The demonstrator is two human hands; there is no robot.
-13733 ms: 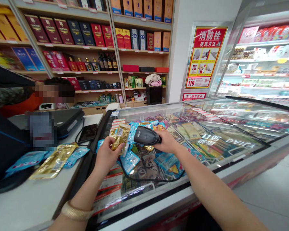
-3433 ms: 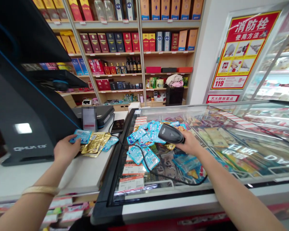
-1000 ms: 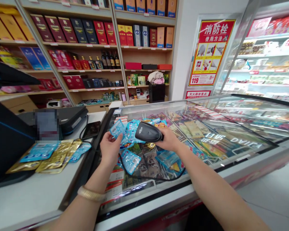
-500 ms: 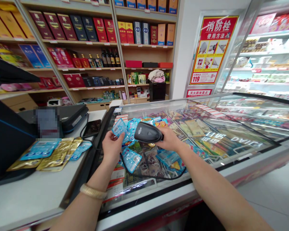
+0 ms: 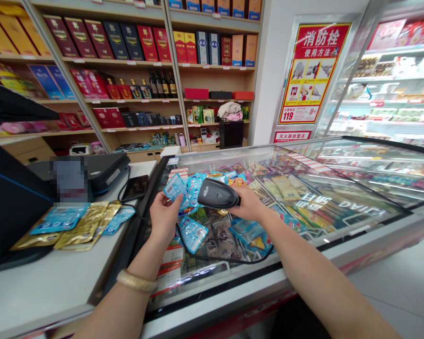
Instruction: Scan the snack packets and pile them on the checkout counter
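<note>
My left hand (image 5: 164, 209) pinches a small light-blue snack packet (image 5: 174, 187) by its lower edge, tilted up over the freezer glass. Closed around the handle of a black barcode scanner (image 5: 217, 194) is my right hand (image 5: 248, 203); the scanner's head points left toward the packet. Behind the scanner's head lie more blue packets (image 5: 195, 182), partly hidden. One blue packet (image 5: 193, 234) rests on the glass below my left hand. The scanner's black cable (image 5: 226, 260) loops across the glass in front of both hands.
A glass-topped chest freezer (image 5: 339, 235) spans the middle and right. On the white counter (image 5: 56, 287) at left lie gold packets (image 5: 85, 230), blue packets and a dark phone (image 5: 136, 187). Shelves of boxes (image 5: 92, 40) stand behind, beside a red wall poster (image 5: 314, 73).
</note>
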